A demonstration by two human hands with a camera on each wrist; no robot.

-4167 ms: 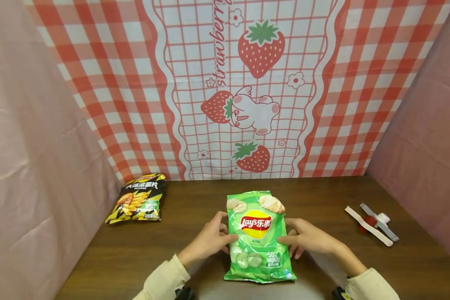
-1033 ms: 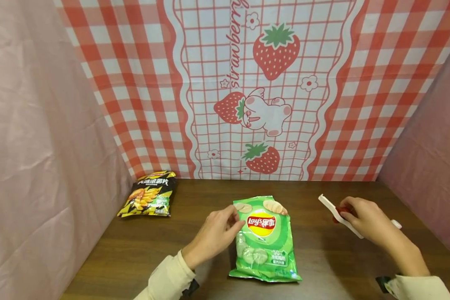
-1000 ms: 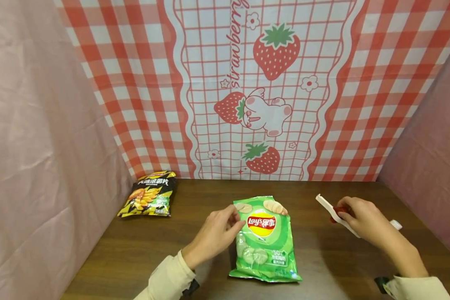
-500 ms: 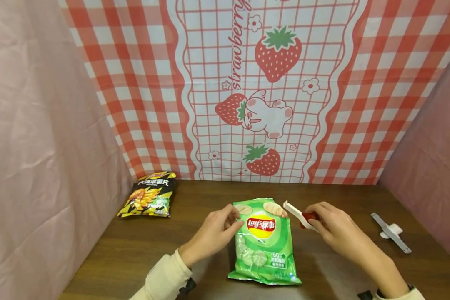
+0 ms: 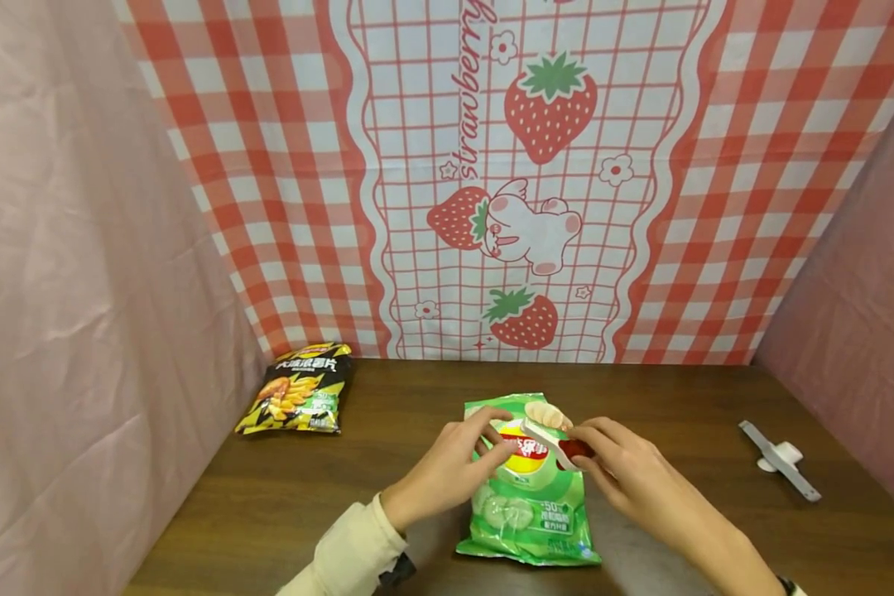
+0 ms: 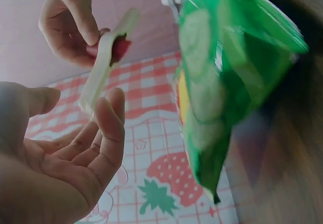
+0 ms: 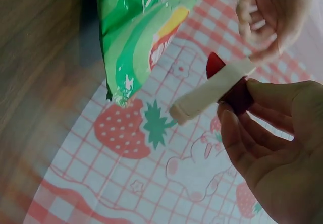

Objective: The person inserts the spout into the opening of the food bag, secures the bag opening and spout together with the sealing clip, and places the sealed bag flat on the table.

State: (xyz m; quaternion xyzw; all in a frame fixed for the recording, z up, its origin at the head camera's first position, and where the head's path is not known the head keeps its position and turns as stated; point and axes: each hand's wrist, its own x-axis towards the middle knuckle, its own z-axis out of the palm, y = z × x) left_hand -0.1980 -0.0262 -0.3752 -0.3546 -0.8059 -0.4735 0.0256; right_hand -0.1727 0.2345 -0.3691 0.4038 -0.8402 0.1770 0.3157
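Observation:
A green bag of chips (image 5: 525, 521) lies on the table in front of me. Over its upper part, my right hand (image 5: 641, 476) pinches a white bag clip (image 7: 209, 93) by its red knob (image 7: 238, 97) between thumb and fingers. The clip is raised off the bag, as both wrist views show. My left hand (image 5: 454, 463) hovers over the bag's left side, fingers loosely bent and thumb apart. Its fingertips (image 6: 117, 99) are close to the free end of the clip; whether they touch it I cannot tell.
A grey bag clip with a white knob (image 5: 781, 457) lies on the right of the brown table (image 5: 387, 406). At the back left, a black and yellow chip bag (image 5: 298, 393) leans by the curtain. A checked strawberry cloth (image 5: 492, 207) hangs behind, with pink cloth at both sides.
My right hand has picked up the white and red clip from the right and carried it left over the green bag. My left hand has left the bag's edge and lifted toward the clip.

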